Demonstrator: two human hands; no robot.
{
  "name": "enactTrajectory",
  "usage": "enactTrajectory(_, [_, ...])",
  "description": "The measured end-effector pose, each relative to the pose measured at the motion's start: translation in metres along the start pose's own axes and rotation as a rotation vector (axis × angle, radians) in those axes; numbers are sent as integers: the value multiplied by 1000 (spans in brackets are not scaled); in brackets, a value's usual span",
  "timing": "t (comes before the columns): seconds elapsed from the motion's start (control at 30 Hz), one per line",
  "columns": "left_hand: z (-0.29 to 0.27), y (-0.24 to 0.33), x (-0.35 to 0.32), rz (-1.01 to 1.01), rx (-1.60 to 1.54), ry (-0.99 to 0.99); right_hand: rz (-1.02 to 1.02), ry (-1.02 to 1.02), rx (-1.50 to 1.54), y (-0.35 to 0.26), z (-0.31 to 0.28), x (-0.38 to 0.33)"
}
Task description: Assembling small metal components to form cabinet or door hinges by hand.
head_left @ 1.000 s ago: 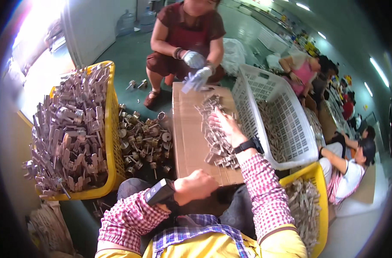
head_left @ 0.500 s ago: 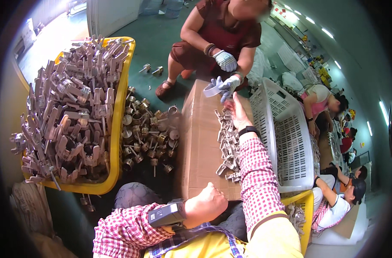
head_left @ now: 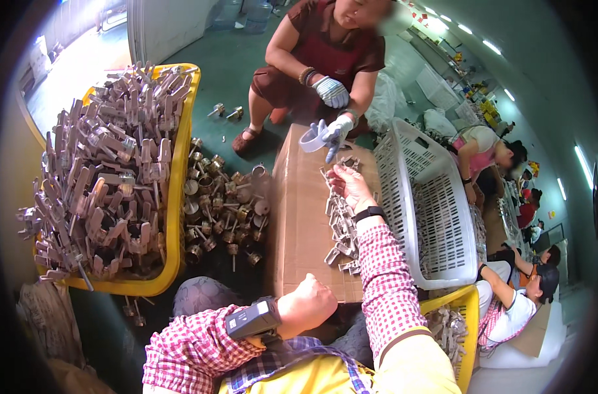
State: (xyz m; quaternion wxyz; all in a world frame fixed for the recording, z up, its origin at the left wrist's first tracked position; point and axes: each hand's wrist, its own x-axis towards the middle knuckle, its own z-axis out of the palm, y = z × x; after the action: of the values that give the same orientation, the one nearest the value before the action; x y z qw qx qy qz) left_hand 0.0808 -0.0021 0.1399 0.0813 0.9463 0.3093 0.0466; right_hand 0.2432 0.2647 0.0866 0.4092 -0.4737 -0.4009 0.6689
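Parts (head_left: 342, 230) (metal) under right fingers (head_left: 341, 173)

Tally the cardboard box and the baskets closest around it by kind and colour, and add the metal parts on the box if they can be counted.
Cardboard box: 1
Yellow baskets: 2
White basket: 1
Total: 4
Metal parts on the box: not included; they overlap too much to count.

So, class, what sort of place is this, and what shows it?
Probably a factory workshop: a yellow basket piled with metal parts, small metal pieces on a cardboard box, and a gloved co-worker.
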Motion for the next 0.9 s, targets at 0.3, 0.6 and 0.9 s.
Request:
enactTrajectory(0.3, [4, -20, -4, 120, -243, -34, -60, -14, 184, 34, 29, -17])
enactTrajectory(0.6, [11, -34, -16, 9, -141, -109, -133, 143, 254, 73, 76, -88])
enactTrajectory(0.9, [34, -95, -10, -576, -281, 280, -244, 233, 166, 84, 72, -154])
